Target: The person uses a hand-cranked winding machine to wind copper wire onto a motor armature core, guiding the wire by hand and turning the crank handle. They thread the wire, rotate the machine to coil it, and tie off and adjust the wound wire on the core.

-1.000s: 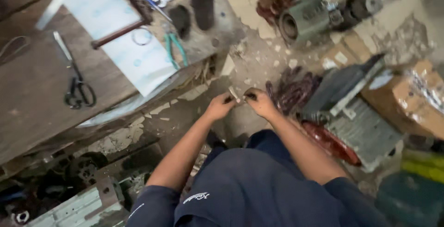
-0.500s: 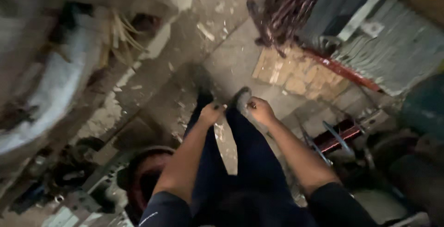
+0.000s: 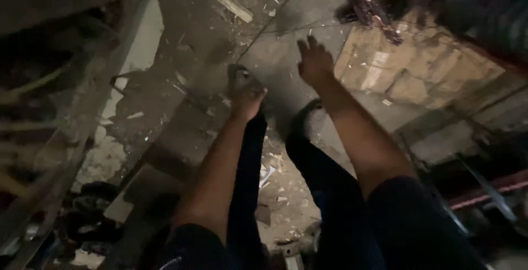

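Head view, dim and blurry, looking straight down at a littered concrete floor (image 3: 286, 61). Left hand (image 3: 246, 91) is lowered over the left knee, fingers curled around a small dark object (image 3: 237, 75); what it is cannot be told, it sits at the top of the fist. Right hand (image 3: 314, 61) is stretched forward over bare floor, fingers spread and loose, holding nothing, well apart from the left hand. Dark trousers (image 3: 324, 193) cover both legs below the forearms. Flattened brown cardboard (image 3: 418, 77) lies on the floor just right of the right hand. Tangled bundle of dark reddish wire (image 3: 379, 0) at top, above the cardboard. Pale wood scrap (image 3: 232, 3) near the top centre among small chips. Red-striped bar (image 3: 495, 185) at the right edge.
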Available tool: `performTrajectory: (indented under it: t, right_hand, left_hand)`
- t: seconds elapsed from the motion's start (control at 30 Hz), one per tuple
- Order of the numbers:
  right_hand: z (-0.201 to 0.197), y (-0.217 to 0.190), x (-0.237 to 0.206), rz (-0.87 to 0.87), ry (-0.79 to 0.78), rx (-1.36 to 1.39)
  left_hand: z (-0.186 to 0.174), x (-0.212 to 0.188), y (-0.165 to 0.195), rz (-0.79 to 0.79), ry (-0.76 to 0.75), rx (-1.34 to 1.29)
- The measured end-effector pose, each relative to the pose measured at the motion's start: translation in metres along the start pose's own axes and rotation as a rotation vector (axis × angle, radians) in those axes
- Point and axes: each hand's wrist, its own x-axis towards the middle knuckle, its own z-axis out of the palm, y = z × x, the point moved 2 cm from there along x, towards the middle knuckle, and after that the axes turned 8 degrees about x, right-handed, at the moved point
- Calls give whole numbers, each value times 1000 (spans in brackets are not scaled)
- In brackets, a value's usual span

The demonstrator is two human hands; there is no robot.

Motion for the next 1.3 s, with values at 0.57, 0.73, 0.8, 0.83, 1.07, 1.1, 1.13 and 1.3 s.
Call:
performTrajectory:
  t: [0.57, 0.73, 0.8, 0.83, 1.07, 1.1, 1.13, 1.3]
  right_hand:
    - [34, 78, 79, -47, 27, -329]
    - [32, 51, 8, -268, 327, -187]
    - [29, 35, -32, -273, 330, -244]
    - [27, 25, -55, -274, 330, -248]
    - [-41, -33, -235, -467, 448, -162]
    - [-55, -46, -263, -536, 613, -153]
    - [-72, -57, -286, -610, 776, -149]
    - [-113, -101, -425, -629, 627, 36]
  left_hand:
    - [16, 50, 38, 172, 77, -229]
    - [-17, -8, 89, 418, 430, 349]
    - [-22, -36, 106, 553, 485, 482]
    - [-23, -51, 111, 575, 462, 557]
    - [-45, -199, 113, 776, 36, 315]
    - [-52, -227, 114, 809, 27, 261]
    - [-62, -255, 109, 818, 131, 415]
    - [-93, -398, 102, 708, 217, 988]
